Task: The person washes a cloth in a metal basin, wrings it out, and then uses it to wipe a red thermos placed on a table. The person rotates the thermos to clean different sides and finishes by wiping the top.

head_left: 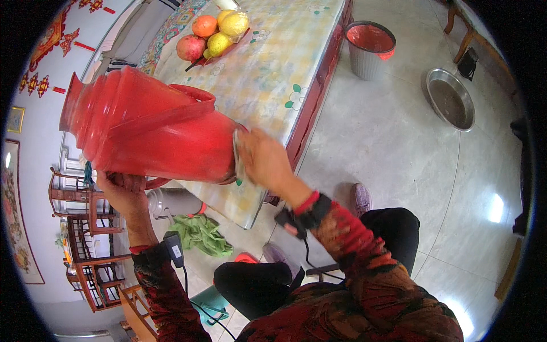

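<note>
I held a big red thermos flask point(148, 134) tipped on its side above the near corner of the desk point(268, 74), its mouth pointing away to my left and its base turned toward me. My left hand point(122, 191) was under the flask, fingers curled up around its lower side near the handle. My right hand point(265, 159) lay flat against the base, fingers spread and pressing a pale cloth point(238, 159) to it. Beyond my fingers, at the far end of the desk, a tray of fruit point(213, 34) sat on the flowered cover. A green rag point(202, 233) lay on the floor below my left fingers. Off to the right of my right fingers stood a grey bin point(369, 48) and a metal basin point(451, 98).
</note>
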A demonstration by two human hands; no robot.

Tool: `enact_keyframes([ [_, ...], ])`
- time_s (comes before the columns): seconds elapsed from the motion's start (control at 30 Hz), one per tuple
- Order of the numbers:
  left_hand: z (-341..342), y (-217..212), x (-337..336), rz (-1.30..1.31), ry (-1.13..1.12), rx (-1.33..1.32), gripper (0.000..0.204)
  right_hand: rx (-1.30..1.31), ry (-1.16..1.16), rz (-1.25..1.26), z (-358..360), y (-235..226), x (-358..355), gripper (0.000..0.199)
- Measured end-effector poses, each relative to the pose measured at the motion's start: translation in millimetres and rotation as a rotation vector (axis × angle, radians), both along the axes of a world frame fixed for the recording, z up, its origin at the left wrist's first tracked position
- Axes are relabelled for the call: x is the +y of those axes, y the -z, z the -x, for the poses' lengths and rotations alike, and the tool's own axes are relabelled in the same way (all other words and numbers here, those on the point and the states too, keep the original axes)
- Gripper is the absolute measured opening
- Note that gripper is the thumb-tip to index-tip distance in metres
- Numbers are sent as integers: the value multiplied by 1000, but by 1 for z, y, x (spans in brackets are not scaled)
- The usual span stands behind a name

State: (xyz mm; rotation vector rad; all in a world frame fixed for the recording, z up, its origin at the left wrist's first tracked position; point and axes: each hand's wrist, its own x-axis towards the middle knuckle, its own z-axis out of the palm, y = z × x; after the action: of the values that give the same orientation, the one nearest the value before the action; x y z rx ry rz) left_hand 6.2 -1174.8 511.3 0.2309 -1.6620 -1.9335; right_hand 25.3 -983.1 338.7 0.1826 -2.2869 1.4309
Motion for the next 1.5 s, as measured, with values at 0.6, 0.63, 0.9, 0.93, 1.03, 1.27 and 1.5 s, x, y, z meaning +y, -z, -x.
enact_keyframes([
  [0.6, 3, 2, -4, -6, 49, 58, 35, -61, -111, -248, 76, 2, 18, 19],
  [0.63, 3, 2, -2, -7, 22, 54, 35, -106, -111, -303, 61, 1, 17, 26],
  [0.9, 6, 7, -16, 66, 79, 24, 37, -65, 76, 87, -16, -3, -7, 27],
  [0.93, 6, 7, -18, 57, 65, 31, 37, -75, 78, 102, -3, 2, -2, 25],
  [1.03, 7, 7, -17, 64, 106, 21, 37, -24, -47, -62, 50, 16, 16, 21],
  [1.27, 1, 2, 5, 14, 38, 34, 33, -147, -196, -121, 95, -6, 23, 25],
  [1.5, 7, 6, -15, 23, 136, 64, 39, 33, 54, 151, -23, -16, -12, 28],
])
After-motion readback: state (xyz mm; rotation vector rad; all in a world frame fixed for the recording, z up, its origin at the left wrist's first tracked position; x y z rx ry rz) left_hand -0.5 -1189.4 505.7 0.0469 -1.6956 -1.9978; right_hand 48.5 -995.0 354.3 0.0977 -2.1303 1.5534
